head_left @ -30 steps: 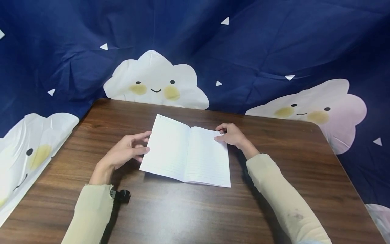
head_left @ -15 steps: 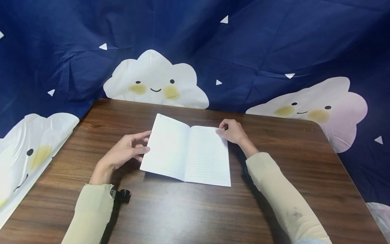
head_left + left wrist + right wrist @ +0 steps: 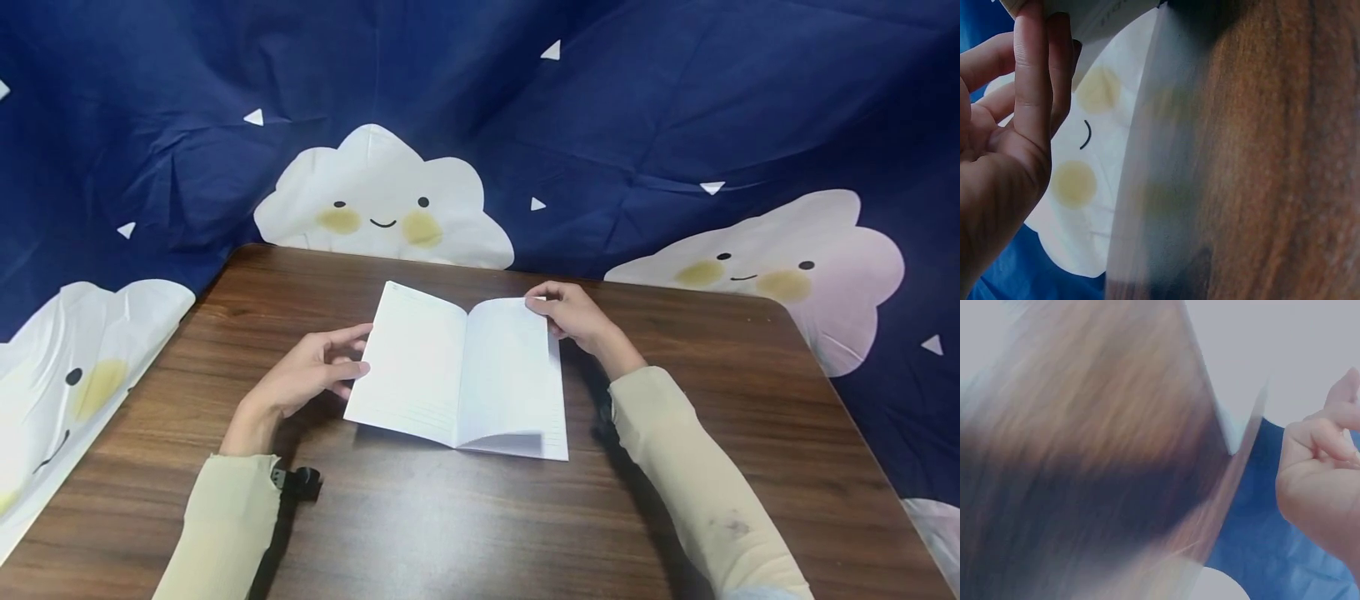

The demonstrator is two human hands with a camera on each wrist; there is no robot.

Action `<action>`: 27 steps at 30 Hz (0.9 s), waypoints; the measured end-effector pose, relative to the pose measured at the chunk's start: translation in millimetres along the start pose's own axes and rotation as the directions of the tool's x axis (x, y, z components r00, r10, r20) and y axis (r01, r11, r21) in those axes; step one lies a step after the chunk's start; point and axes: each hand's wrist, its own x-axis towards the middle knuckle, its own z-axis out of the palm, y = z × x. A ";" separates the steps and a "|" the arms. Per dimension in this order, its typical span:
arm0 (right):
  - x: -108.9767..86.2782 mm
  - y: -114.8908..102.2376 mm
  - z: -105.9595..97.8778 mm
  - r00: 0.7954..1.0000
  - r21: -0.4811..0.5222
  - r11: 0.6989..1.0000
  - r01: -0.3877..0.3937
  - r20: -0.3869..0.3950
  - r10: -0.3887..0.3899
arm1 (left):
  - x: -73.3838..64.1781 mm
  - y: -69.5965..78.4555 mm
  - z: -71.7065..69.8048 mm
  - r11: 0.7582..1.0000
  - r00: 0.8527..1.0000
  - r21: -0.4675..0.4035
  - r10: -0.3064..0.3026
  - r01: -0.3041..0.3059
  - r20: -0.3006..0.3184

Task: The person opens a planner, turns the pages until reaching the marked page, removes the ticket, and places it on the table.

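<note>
An open notebook (image 3: 420, 367) with faintly lined white pages lies in the middle of the head view, its left half tilted up. My left hand (image 3: 303, 375) holds the left edge, thumb on the page and fingers behind it. In the left wrist view the left hand (image 3: 1016, 119) reaches up to the notebook's underside (image 3: 1113, 25). At the top right corner my right hand (image 3: 573, 317) pinches a single page (image 3: 501, 367), which is lifted and curved above the pages under it. The right wrist view is blurred; the right hand (image 3: 1322, 456) shows there with curled fingers.
The notebook is on a brown wooden table (image 3: 450, 525). Behind the table hangs a dark blue cloth (image 3: 585, 125) printed with smiling clouds. A small black device (image 3: 303, 483) sits at the left sleeve.
My right hand has gone from the right page's edge to its top corner, then lifted one page and drawn it slightly left. The left hand has stayed in place.
</note>
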 end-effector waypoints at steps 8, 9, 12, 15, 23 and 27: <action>2.4 -13.3 18.4 0.999 0.209 0.978 -0.009 0.033 0.002 | -0.4 -0.1 0.8 1.000 1.000 -0.013 0.001 -0.001 -0.002; 2.7 -14.8 21.4 0.999 0.230 0.973 -0.010 0.044 0.000 | -0.3 -0.3 0.7 1.000 1.000 -0.012 0.002 -0.002 -0.002; 3.8 -19.1 30.6 0.996 0.263 0.965 -0.014 0.086 -0.009 | -0.1 -1.0 -0.2 1.000 1.000 -0.014 0.008 -0.008 0.001; 5.0 -23.7 40.4 0.993 0.279 0.960 -0.020 0.115 -0.013 | -0.1 -1.1 -0.4 1.000 1.000 -0.023 0.014 -0.014 0.004; 9.7 -29.2 71.9 0.993 0.321 0.947 -0.019 0.120 -0.021 | -1.4 -0.6 -1.2 0.999 1.000 -0.024 0.024 -0.024 -0.002; 10.9 -30.3 83.7 0.994 0.350 0.936 -0.031 0.106 -0.007 | -1.5 0.7 -0.9 1.000 1.000 -0.025 0.018 -0.018 0.003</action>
